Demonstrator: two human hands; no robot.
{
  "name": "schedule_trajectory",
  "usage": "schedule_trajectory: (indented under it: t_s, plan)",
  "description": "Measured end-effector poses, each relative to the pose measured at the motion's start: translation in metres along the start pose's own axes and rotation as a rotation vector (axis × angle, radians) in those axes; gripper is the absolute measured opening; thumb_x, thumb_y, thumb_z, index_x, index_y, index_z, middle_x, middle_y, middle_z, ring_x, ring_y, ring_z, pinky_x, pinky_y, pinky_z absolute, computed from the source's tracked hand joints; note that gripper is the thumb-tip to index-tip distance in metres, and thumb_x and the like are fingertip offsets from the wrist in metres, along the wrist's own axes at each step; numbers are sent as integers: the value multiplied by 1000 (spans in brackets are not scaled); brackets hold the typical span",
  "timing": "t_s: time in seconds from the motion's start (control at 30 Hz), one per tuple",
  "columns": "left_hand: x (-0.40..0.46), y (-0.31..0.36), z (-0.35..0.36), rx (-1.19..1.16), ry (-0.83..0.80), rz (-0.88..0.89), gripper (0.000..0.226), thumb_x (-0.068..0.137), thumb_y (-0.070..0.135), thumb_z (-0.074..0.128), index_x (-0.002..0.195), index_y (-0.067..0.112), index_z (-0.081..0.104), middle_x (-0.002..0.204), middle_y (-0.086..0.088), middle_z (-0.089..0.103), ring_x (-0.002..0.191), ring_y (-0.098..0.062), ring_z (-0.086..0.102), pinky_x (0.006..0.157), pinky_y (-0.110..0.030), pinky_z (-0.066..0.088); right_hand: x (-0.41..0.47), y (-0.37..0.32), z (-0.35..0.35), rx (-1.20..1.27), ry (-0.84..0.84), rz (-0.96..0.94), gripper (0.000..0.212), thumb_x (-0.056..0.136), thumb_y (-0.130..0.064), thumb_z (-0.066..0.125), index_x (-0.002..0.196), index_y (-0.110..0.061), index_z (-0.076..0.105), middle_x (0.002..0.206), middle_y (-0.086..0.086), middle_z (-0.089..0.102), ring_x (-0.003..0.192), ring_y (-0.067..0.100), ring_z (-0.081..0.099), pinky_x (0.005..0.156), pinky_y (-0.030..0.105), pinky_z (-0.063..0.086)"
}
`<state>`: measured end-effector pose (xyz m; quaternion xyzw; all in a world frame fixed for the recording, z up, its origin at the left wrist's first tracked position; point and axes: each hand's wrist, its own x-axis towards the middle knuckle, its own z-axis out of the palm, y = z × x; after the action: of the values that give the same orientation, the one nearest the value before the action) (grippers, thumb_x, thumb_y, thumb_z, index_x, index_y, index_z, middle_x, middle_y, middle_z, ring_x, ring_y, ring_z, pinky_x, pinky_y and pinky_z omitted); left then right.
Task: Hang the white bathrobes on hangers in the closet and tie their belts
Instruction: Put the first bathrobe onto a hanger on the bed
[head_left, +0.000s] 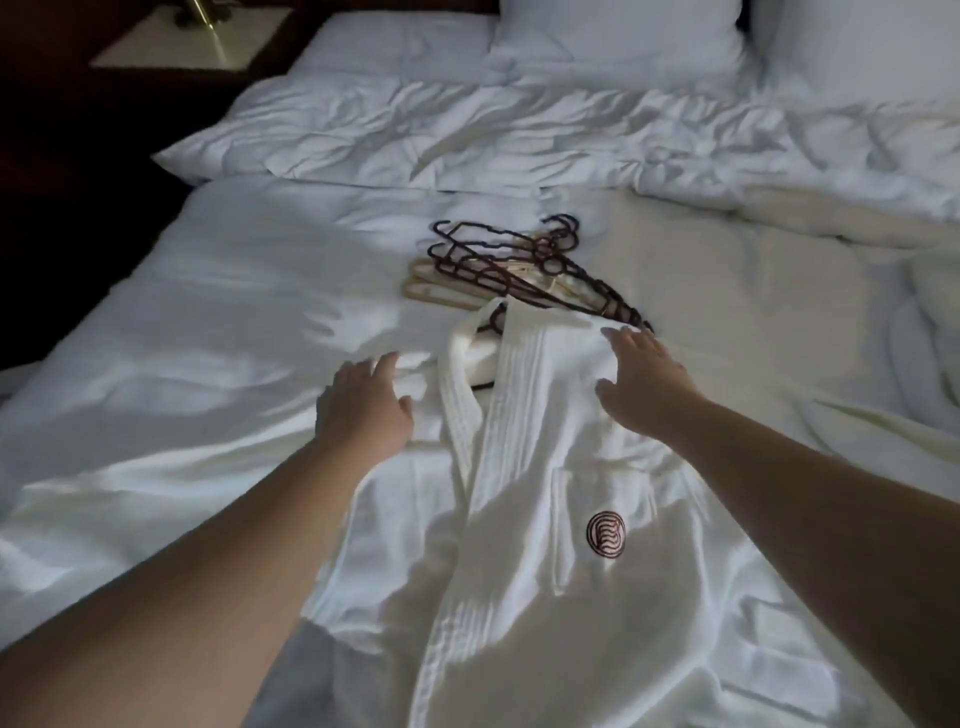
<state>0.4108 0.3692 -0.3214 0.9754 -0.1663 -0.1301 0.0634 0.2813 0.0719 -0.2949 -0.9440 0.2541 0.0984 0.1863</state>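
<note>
While one white bathrobe (519, 519) is lying front-up across the near part of the bed (234, 291), both hands are reaching over its shoulders. The left hand (366, 405), fingers loosely spread and gripping nothing, is hovering at the robe's left shoulder; whether it is touching the cloth is unclear. The right hand (639, 374), fingers straight, is resting flat on the other shoulder. A pile of hangers (519, 270), dark and pale, too tangled to count, is lying just beyond the collar, mid-bed. Two pillows (618, 41) are sitting at the far edge.

Matt ribbed cloth bathrobe (524, 467); dark plastic hangers (498, 260)
</note>
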Motion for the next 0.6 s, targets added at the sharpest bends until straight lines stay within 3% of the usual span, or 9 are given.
schedule_trajectory:
  t_s: [0.1, 0.2, 0.3, 0.37, 0.43, 0.5, 0.6]
  plan:
    - [32, -8, 18, 99, -155, -17, 67, 99, 46, 47, 160, 27, 27, 154, -8, 47, 143, -34, 41, 114, -50, 36, 40, 15, 4, -103, -41, 21, 79, 97, -29, 48, 163, -24, 5, 171, 0, 10, 157, 26, 9, 125, 58, 15]
    - [40, -12, 28, 118, -32, -6, 52, 95, 54, 54, 139, 27, 51, 130, -7, 61, 122, -34, 57, 97, -43, 48, 54, 24, 13, -150, -103, 103, 79, 96, -37, 48, 161, -24, 5, 168, 3, 17, 149, 31, 31, 117, 67, 19]
    - [43, -7, 21, -18, -30, 57, 46, 91, 65, 56, 125, 35, 50, 116, 8, 66, 110, -26, 62, 83, -37, 47, 55, 26, 16, -219, -37, 91, 77, 94, -47, 54, 156, -22, 17, 156, 8, 35, 136, 33, 43, 110, 59, 35]
    - [45, 0, 16, 28, -60, 113, 47, 89, 70, 54, 122, 37, 50, 112, 6, 60, 110, -26, 54, 78, -38, 41, 59, 26, 12, -246, 47, 78, 70, 92, -50, 55, 151, -22, 29, 145, 9, 42, 131, 33, 44, 107, 54, 38]
    - [48, 5, 13, 89, -23, 130, 41, 89, 62, 58, 119, 34, 54, 115, -1, 52, 115, -28, 46, 79, -38, 39, 65, 26, 8, -241, 51, 78, 69, 95, -49, 52, 153, -22, 27, 149, 10, 41, 136, 32, 41, 113, 54, 34]
    - [50, 8, 13, 34, -58, 126, 38, 88, 50, 64, 118, 29, 52, 115, -2, 53, 114, -28, 50, 81, -38, 43, 69, 24, 7, -210, 12, 72, 68, 98, -48, 46, 156, -24, 21, 151, 9, 43, 137, 32, 45, 118, 56, 27]
    - [48, 11, 20, -126, -113, 106, 46, 90, 40, 67, 121, 23, 39, 97, 3, 58, 90, -26, 58, 76, -36, 46, 68, 18, 13, -258, 19, 28, 60, 98, -56, 42, 152, -34, 28, 146, 7, 48, 132, 31, 49, 114, 57, 32]
